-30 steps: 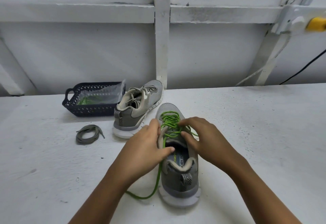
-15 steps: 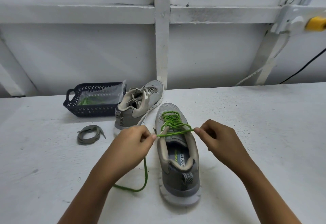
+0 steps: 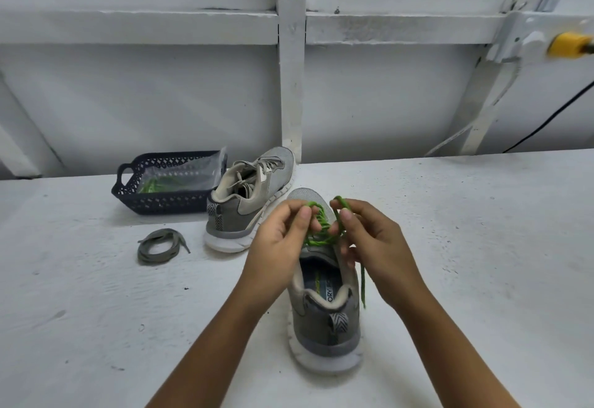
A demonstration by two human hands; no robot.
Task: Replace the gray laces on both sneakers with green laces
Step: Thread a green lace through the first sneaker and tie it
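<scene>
A grey sneaker (image 3: 324, 317) stands in front of me, heel toward me, threaded with a green lace (image 3: 318, 240). Above its tongue my left hand (image 3: 283, 240) pinches a loop of that lace. My right hand (image 3: 369, 243) pinches a second loop beside it, and one lace end hangs down the shoe's right side. A second grey sneaker (image 3: 247, 202) with its grey laces still in stands behind to the left. A removed grey lace (image 3: 160, 247) lies coiled on the table.
A dark blue basket (image 3: 135, 197) at the back left holds a clear bag with green laces (image 3: 157, 184). A white wall with beams rises behind the white table (image 3: 482, 247). A black cable runs down the wall at the right.
Both hands came back together over the tongue. Earlier they pulled the lace ends apart sideways; now each pinches a raised loop, and the loose end has gone from the left side to the right.
</scene>
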